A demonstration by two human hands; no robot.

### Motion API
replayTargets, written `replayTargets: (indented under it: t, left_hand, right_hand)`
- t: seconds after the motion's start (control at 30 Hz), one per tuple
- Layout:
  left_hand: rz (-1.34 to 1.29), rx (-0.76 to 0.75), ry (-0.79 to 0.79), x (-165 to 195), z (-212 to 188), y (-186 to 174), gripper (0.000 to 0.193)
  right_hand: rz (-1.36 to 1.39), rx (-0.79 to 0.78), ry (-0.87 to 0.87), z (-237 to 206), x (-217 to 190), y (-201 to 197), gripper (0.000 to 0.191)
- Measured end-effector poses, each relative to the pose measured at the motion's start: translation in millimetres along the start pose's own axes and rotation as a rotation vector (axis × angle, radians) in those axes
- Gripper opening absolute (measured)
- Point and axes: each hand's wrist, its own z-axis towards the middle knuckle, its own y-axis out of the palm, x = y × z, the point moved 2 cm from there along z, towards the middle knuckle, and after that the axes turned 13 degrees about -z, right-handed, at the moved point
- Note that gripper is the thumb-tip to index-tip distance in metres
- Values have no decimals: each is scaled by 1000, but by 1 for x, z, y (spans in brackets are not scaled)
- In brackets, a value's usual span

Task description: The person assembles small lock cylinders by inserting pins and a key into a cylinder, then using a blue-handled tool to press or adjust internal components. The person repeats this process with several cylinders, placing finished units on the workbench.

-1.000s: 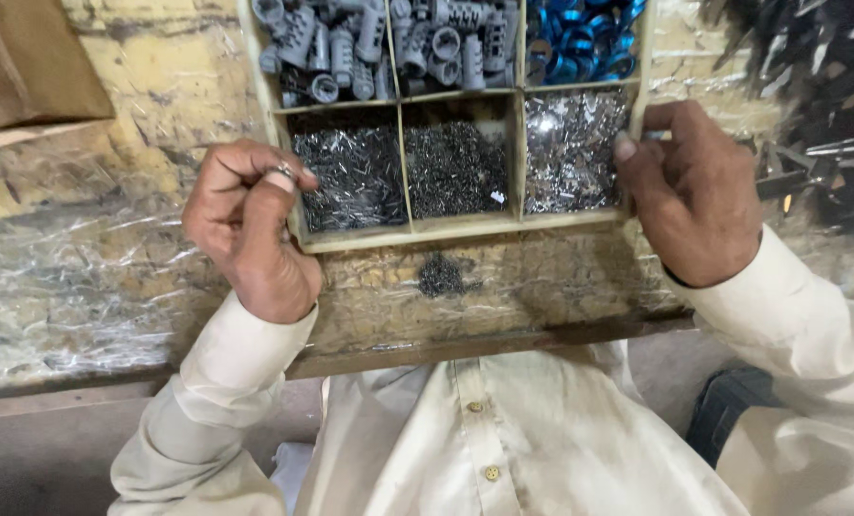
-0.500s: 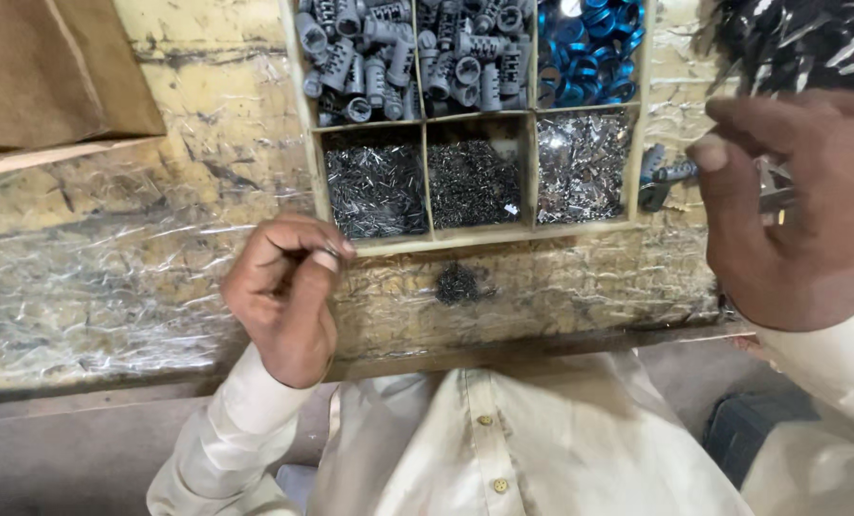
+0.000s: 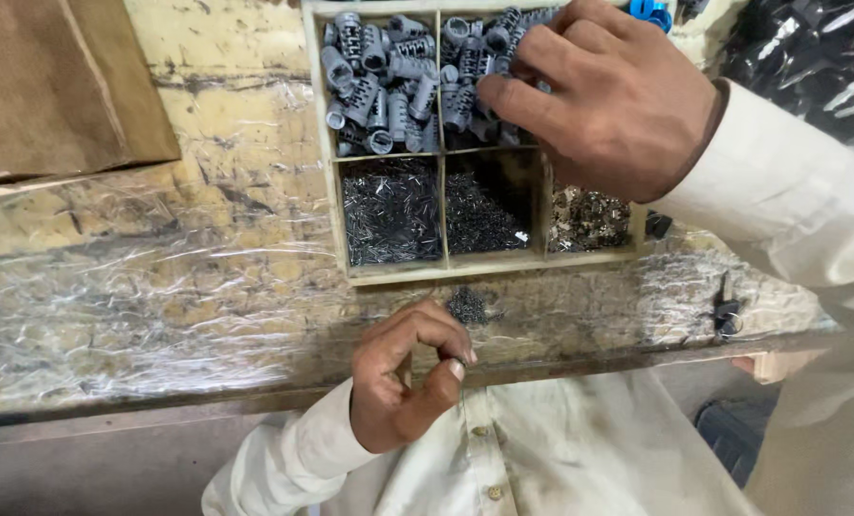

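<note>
The right hand [image 3: 610, 100] is reaching into the wooden tray [image 3: 446, 270], its curled fingers [image 3: 522, 96] pressing down on the grey plastic plugs [image 3: 381, 81] in the upper middle compartment — whether a plug is actually gripped cannot be told. The left hand [image 3: 403, 377] is hovering at the bench edge [image 3: 159, 401], thumb and forefinger pinching shut on a small dark part [image 3: 457, 361], too small to identify. The tray is resting on the plastic-covered bench; its lower compartments are holding thin dark pins [image 3: 393, 212]. A small pile of pins [image 3: 467, 306] is lying just below the tray — near the left hand.
</note>
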Motion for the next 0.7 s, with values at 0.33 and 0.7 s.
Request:
replayTargets:
  t: [0.33,0.7]
  left_hand:
    - [-323,-128,-269,0,-10,16,7]
    - [-112,-135,-243,-1,-8,13,6]
  right_hand:
    - [732,276,246,-67,-116,-56,28]
    - [1509,190,741,-120,-194,-22,39]
